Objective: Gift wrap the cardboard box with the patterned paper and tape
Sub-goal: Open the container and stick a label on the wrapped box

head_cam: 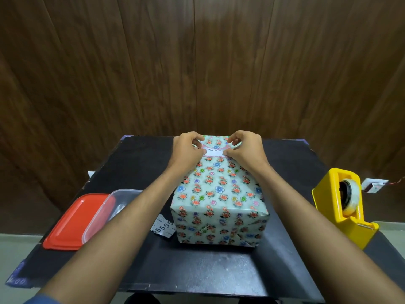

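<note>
**Box wrapped, both hands on the label**

Box (219, 194) sits mid-table (197, 270), fully covered in floral paper (221, 224), its near end folded into flaps that lie flat. A scrap of printed paper (163, 228) lies just beside its near left corner, touching or nearly so. Left of that stands a clear tub (109, 213), its near edge overlapping a red lid (72, 222) lying flat on the table. At the right edge of the table stands a yellow tape dispenser (344, 209) with a roll of tape (350, 197) in it, well apart from the box.

Both forearms reach over the box top to its far end. There a white label (213, 152) with handwriting lies on the paper. The left hand (188, 152) pinches the label's left end between curled fingers and thumb; the right hand (243, 151) pinches the right end the same way. Beyond the table rises a wood-panelled wall (197, 62).
</note>
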